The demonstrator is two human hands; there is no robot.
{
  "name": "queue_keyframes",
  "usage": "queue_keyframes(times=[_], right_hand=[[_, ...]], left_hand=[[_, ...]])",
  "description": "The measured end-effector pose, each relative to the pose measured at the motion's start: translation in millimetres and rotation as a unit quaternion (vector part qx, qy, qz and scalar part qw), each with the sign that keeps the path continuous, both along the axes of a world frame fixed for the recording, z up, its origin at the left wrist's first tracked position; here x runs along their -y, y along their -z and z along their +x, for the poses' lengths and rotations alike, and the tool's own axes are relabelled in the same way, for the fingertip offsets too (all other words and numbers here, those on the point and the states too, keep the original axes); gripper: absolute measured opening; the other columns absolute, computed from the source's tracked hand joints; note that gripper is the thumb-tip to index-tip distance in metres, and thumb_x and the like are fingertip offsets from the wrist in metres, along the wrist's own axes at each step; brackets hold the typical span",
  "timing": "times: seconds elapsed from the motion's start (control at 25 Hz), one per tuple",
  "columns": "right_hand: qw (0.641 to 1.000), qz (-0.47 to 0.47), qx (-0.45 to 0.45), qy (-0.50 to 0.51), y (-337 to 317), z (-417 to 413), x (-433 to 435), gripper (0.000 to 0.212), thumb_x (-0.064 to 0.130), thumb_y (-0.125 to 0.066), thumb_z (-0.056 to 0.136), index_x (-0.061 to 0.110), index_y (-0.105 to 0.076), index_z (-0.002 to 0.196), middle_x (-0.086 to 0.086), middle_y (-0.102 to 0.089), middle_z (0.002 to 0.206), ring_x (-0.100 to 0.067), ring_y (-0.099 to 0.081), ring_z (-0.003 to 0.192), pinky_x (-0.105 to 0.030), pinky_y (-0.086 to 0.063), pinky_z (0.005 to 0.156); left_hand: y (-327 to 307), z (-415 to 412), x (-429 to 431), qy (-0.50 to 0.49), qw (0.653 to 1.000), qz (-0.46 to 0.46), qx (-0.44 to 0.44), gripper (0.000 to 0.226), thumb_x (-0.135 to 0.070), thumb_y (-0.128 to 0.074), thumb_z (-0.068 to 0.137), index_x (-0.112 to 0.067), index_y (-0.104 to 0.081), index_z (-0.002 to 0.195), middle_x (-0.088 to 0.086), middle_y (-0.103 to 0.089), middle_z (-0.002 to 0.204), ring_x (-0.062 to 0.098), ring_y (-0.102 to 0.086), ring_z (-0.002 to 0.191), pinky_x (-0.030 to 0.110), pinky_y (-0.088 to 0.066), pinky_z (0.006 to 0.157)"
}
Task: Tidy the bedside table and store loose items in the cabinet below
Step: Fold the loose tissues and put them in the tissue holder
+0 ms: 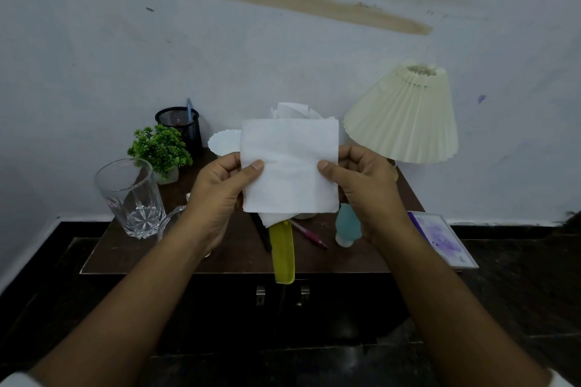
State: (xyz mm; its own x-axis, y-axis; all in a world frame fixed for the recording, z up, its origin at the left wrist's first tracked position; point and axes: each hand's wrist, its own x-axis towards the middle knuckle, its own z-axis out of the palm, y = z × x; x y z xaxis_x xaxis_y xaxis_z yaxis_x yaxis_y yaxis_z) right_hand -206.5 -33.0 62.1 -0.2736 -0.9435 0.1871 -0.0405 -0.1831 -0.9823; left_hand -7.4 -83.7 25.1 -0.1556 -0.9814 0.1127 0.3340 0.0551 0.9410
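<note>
I hold a folded white tissue [290,166] up over the middle of the dark bedside table [125,248]. My left hand [217,195] pinches its left edge and my right hand [367,192] pinches its right edge. Under the tissue lie a yellow comb [282,253] that hangs over the front edge, a pink pen [309,237], a dark pen [263,234] and a pale teal bottle [345,225] on its side. More white tissue [292,110] sticks up behind the held one. The cabinet doors [279,295] below are shut, with two metal handles.
A cut-glass tumbler [132,198] stands at the left front, with a small green plant [160,149] and a black mesh pen holder [180,127] behind it. A white scalloped plate [223,141] sits at the back. A pleated cream lamp [405,113] leans at the right. A purple-patterned card [443,239] lies at the right edge.
</note>
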Motion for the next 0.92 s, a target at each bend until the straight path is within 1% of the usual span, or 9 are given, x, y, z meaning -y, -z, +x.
queue_keyframes(times=[0.16, 0.32, 0.4, 0.48, 0.6, 0.72, 0.8, 0.84, 0.92], right_hand=[[1.0, -0.022, -0.01, -0.002, -1.6, -0.6, 1.1, 0.017, -0.003, -0.069, 0.091, 0.014, -0.07, 0.09, 0.008, -0.075, 0.077, -0.006, -0.071, 0.075, -0.022, -0.059, 0.067], [0.999, -0.039, 0.008, -0.019, -1.5, -2.0, 3.8, 0.015, -0.004, -0.065, 0.093, 0.009, -0.071, 0.097, 0.001, -0.077, 0.087, -0.011, -0.072, 0.082, -0.023, -0.056, 0.067], [0.998, -0.049, 0.0, -0.027, -2.5, -3.9, 4.5, 0.017, -0.006, -0.062, 0.094, 0.008, -0.072, 0.097, -0.003, -0.075, 0.087, -0.012, -0.069, 0.077, -0.022, -0.054, 0.063], [0.998, -0.058, -0.019, -0.024, -2.4, -5.3, 5.1, 0.021, -0.01, -0.058, 0.092, 0.005, -0.071, 0.092, -0.005, -0.072, 0.084, -0.012, -0.065, 0.073, -0.021, -0.049, 0.056], [0.998, -0.059, -0.018, -0.022, -0.7, -6.3, 6.1, 0.026, -0.015, -0.052, 0.089, 0.003, -0.071, 0.085, -0.006, -0.071, 0.084, -0.016, -0.066, 0.079, -0.025, -0.051, 0.057], [0.998, -0.059, -0.025, -0.02, -0.6, -7.4, 6.0, 0.029, -0.015, -0.051, 0.089, 0.005, -0.071, 0.082, -0.004, -0.071, 0.084, -0.016, -0.067, 0.082, -0.027, -0.052, 0.059], [0.998, -0.057, -0.037, -0.012, 0.1, -8.0, 5.9, 0.03, -0.014, -0.051, 0.09, 0.007, -0.072, 0.082, -0.002, -0.071, 0.086, -0.014, -0.066, 0.084, -0.028, -0.052, 0.06], [0.998, -0.054, -0.036, -0.009, 0.1, -8.0, 6.4, 0.029, -0.011, -0.052, 0.092, 0.008, -0.073, 0.085, -0.002, -0.071, 0.088, -0.015, -0.066, 0.086, -0.029, -0.052, 0.06], [0.999, -0.038, -0.004, -0.001, -0.8, -6.5, 7.3, 0.024, 0.002, -0.053, 0.1, 0.014, -0.074, 0.098, -0.004, -0.074, 0.093, -0.018, -0.069, 0.087, -0.031, -0.056, 0.063]], left_hand=[[0.4, 5.6, 3.0, -0.015, 0.999, -0.031, 0.041, 0.024, -0.005, -0.062, 0.095, -0.014, -0.07, 0.116, 0.004, -0.076, 0.114, 0.02, -0.071, 0.11, 0.04, -0.055, 0.095], [-5.4, 8.6, 5.3, -0.006, 0.996, -0.072, 0.043, 0.026, 0.001, -0.057, 0.097, -0.016, -0.068, 0.115, 0.0, -0.077, 0.108, 0.017, -0.07, 0.106, 0.038, -0.057, 0.092], [-8.5, 9.8, 4.0, 0.005, 0.996, -0.079, 0.042, 0.025, 0.004, -0.055, 0.096, -0.015, -0.069, 0.105, -0.004, -0.077, 0.101, 0.014, -0.071, 0.096, 0.032, -0.059, 0.081], [-9.8, 11.1, 2.5, 0.011, 0.997, -0.069, 0.03, 0.027, 0.008, -0.052, 0.095, -0.013, -0.069, 0.092, -0.002, -0.074, 0.096, 0.015, -0.069, 0.086, 0.028, -0.056, 0.068], [-9.6, 13.1, 3.0, 0.024, 0.999, -0.046, 0.017, 0.039, 0.009, -0.046, 0.093, -0.016, -0.072, 0.079, 0.007, -0.069, 0.098, 0.028, -0.061, 0.092, 0.036, -0.047, 0.07], [-11.0, 14.0, 3.2, 0.041, 0.999, -0.016, -0.006, 0.044, -0.003, -0.037, 0.095, -0.018, -0.075, 0.079, 0.005, -0.071, 0.101, 0.03, -0.061, 0.098, 0.038, -0.051, 0.07], [-12.3, 12.2, 1.3, 0.041, 0.999, -0.002, -0.015, 0.034, -0.022, -0.045, 0.097, -0.02, -0.074, 0.078, 0.002, -0.071, 0.097, 0.023, -0.064, 0.092, 0.036, -0.051, 0.068], [-12.0, 11.1, 1.2, 0.023, 1.0, -0.003, -0.008, 0.028, -0.023, -0.053, 0.096, -0.021, -0.073, 0.076, 0.0, -0.071, 0.092, 0.018, -0.064, 0.086, 0.034, -0.049, 0.066], [-6.8, 9.9, 3.7, -0.014, 1.0, -0.022, 0.004, 0.022, -0.007, -0.066, 0.091, -0.023, -0.07, 0.077, -0.003, -0.069, 0.083, 0.014, -0.062, 0.079, 0.033, -0.046, 0.066]])
